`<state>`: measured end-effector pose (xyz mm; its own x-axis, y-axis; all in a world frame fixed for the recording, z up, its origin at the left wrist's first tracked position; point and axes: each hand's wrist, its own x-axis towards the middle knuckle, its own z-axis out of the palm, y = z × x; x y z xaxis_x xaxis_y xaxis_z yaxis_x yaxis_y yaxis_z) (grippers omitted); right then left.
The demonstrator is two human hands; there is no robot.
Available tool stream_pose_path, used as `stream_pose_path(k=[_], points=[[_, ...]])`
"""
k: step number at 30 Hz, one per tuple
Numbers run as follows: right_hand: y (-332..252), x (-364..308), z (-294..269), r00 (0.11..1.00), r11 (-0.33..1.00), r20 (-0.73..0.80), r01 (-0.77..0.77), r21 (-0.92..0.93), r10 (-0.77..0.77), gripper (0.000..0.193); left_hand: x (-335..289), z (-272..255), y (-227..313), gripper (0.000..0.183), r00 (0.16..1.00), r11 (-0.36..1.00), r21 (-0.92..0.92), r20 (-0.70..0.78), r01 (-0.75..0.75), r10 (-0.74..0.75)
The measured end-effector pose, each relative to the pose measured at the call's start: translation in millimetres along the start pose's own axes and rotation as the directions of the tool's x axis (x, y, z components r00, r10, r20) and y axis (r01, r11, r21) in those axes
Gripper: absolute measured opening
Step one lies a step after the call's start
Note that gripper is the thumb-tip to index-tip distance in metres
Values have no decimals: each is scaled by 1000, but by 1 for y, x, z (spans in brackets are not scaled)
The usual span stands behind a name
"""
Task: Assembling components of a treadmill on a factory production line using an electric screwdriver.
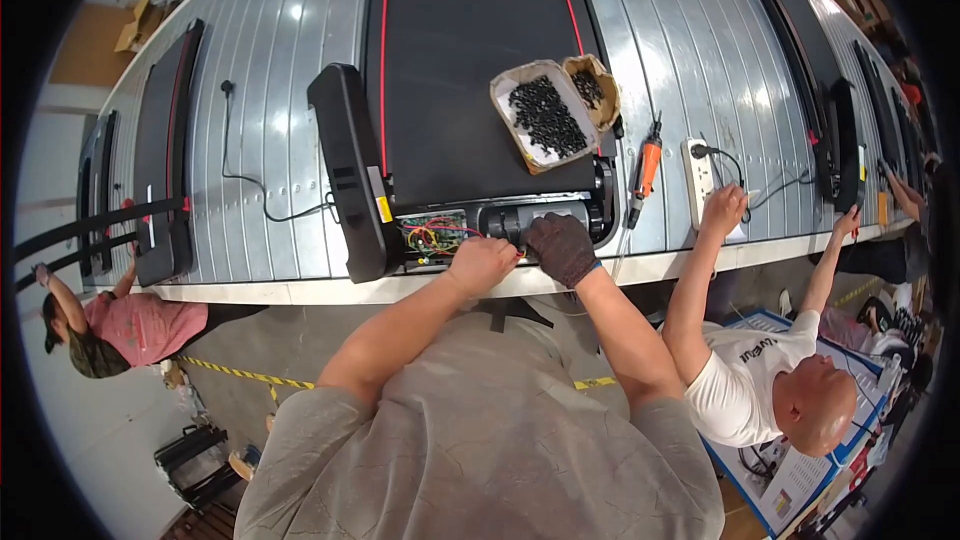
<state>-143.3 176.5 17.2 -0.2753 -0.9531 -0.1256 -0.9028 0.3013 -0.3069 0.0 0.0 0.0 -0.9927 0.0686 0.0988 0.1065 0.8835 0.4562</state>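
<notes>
A black treadmill lies on the metal-topped bench with its motor bay open toward me. Inside the bay sit a green circuit board with coloured wires and a dark cylindrical motor. My left hand is bare and closed at the bay's front edge, its fingertips pinching a thin red wire. Beside it my right hand, in a dark knitted glove, bends its fingers down against the motor's front. What those gloved fingers hold is hidden. A black end cover stands at the left of the bay.
A box of black screws and a smaller carton rest on the treadmill deck. An orange electric screwdriver and a white power strip lie to the right. A co-worker's hand reaches beside the strip; a black cord runs left.
</notes>
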Motion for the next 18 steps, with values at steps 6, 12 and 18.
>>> stream_pose_path(k=[6,12,18], points=[[8,-20,-19,958,995,-278,-42,95,67,27,33,-3,5,8,966,978,67,180,-200,185],[25,-9,-17,975,971,-187,158,180,-124,28,47,-16,14,13,963,998,40,264,41,-51],[15,1,-13,943,977,-280,204,66,-178,11,39,-17,12,27,920,962,-4,292,273,-260]])
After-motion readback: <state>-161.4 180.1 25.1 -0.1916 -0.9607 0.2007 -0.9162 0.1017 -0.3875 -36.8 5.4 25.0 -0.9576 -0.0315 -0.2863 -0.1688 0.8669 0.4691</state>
